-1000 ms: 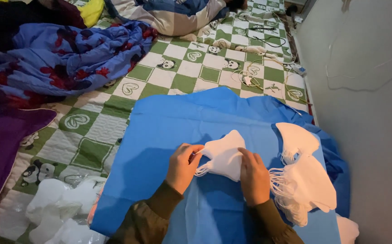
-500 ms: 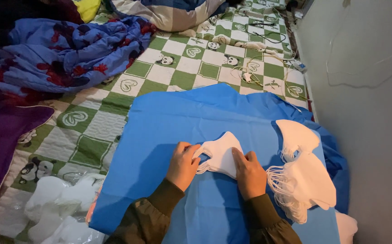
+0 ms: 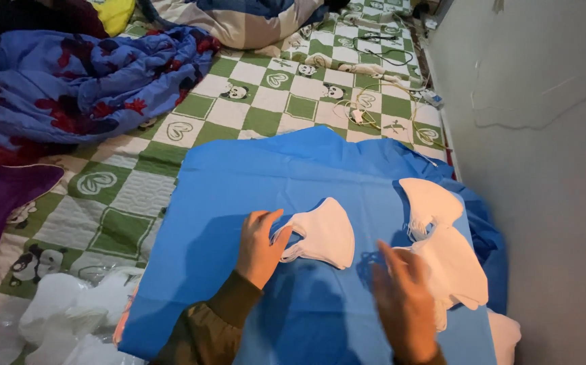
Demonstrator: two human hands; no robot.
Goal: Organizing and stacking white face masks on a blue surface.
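Fingers of the left hand (image 3: 260,245) lie loosely spread, tips resting on the ear-loop end of a small stack of white face masks (image 3: 323,233); they press it flat rather than pinch it. Fingers of the right hand (image 3: 406,301) are blurred, seemingly open and a little apart, hovering above the cloth and holding nothing.

Largest of all is the green-and-white checked quilt (image 3: 239,108) with small cartoon patches, covering the floor up to the grey wall (image 3: 543,169). On its left lies a rumpled blue blanket with red flowers (image 3: 76,88), with a purple cloth (image 3: 2,209) below it. A blue sheet (image 3: 266,176) is spread over the quilt's near part, and both hands work over it. The held stack sits near the sheet's middle, between the hands. A second pile of white masks (image 3: 441,250), its ear loops tangled, lies near the sheet's right edge, just beyond the right hand. Crumpled clear plastic bags (image 3: 69,311) lie at the sheet's lower left corner. Thin cords (image 3: 374,108) trail across the far quilt.
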